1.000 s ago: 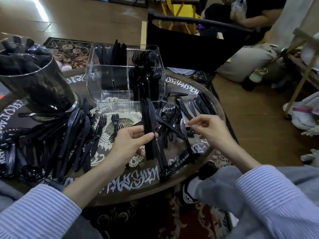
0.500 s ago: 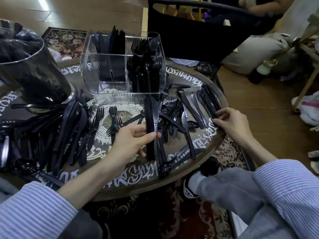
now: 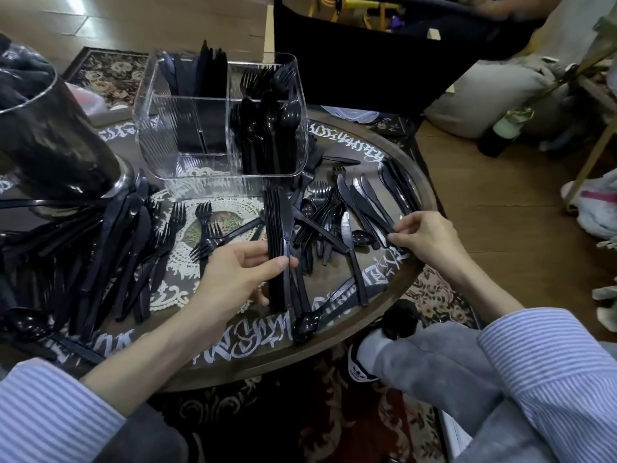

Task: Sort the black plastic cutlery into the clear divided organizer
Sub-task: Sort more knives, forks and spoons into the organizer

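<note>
— Hands?
— Left hand [image 3: 233,272] grips a knife stack [image 3: 278,235], mid-table. Right hand [image 3: 424,238] pinches knives [image 3: 370,208] near the right rim.
— Organizer [image 3: 220,118]?
— Far side, partly filled.

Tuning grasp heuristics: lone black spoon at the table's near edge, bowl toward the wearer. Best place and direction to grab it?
Probably the handle, not the bowl. The spoon lies flat with its handle running up and right. Pinch mid-handle from above, coming from the near right, where the right hand has room; the left hand already grips a stack of knives.
</note>
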